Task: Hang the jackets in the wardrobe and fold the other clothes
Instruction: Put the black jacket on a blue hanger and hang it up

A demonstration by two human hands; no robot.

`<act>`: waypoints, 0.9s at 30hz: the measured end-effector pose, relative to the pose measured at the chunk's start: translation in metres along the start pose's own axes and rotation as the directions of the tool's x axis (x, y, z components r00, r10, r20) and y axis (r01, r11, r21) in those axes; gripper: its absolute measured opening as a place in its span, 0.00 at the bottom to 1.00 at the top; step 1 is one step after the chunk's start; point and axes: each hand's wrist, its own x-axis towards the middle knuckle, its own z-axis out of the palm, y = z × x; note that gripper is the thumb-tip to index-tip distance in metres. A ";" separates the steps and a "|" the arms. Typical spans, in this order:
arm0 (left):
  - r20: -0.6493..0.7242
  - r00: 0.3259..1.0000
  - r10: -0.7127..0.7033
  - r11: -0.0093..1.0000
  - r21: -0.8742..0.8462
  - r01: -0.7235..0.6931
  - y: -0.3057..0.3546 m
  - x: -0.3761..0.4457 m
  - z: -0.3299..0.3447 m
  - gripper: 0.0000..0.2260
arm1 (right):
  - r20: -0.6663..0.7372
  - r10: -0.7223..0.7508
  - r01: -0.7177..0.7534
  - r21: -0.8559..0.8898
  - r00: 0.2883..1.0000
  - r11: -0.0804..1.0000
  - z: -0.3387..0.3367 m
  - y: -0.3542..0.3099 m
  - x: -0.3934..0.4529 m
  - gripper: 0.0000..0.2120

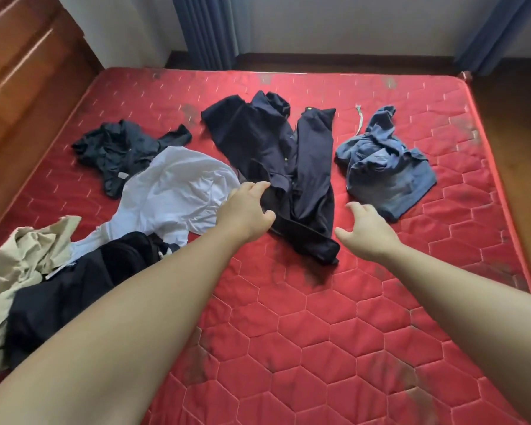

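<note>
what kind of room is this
Most likely a bedroom: a bare red quilted mattress on a wooden bed frame, blue curtains at the far wall, and loose clothes such as a navy jacket.

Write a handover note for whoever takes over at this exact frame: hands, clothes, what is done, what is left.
Left hand: fingers curling onto the near edge of the navy jacket mid-mattress; grip not clearly closed.
Right hand: open, hovering right of that jacket, holding nothing.
Red mattress also holds: blue garment at right; dark garment, white garment, black garment and beige garment at left.
Done: nothing folded or hung.
Left: everything.
</note>
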 end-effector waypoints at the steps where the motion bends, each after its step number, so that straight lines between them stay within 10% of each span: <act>1: 0.015 1.000 -0.009 1.000 0.010 0.009 -0.002 0.008 0.009 0.28 | 0.019 0.006 -0.006 0.007 1.000 1.000 0.007 0.004 0.012 0.29; 14: 0.263 0.962 0.075 0.948 0.281 -0.150 -0.045 0.149 0.142 0.27 | 0.216 0.033 -0.023 -0.048 0.976 0.999 0.118 0.046 0.148 0.25; 21: 0.488 0.859 0.156 0.675 0.582 -0.453 -0.066 0.200 0.216 0.26 | 0.292 0.008 0.019 -0.087 0.956 0.996 0.193 0.056 0.189 0.26; 27: 0.330 0.928 0.173 0.745 0.572 -0.342 -0.090 0.205 0.247 0.16 | 0.183 -0.034 0.058 -0.126 0.983 0.990 0.234 0.061 0.190 0.06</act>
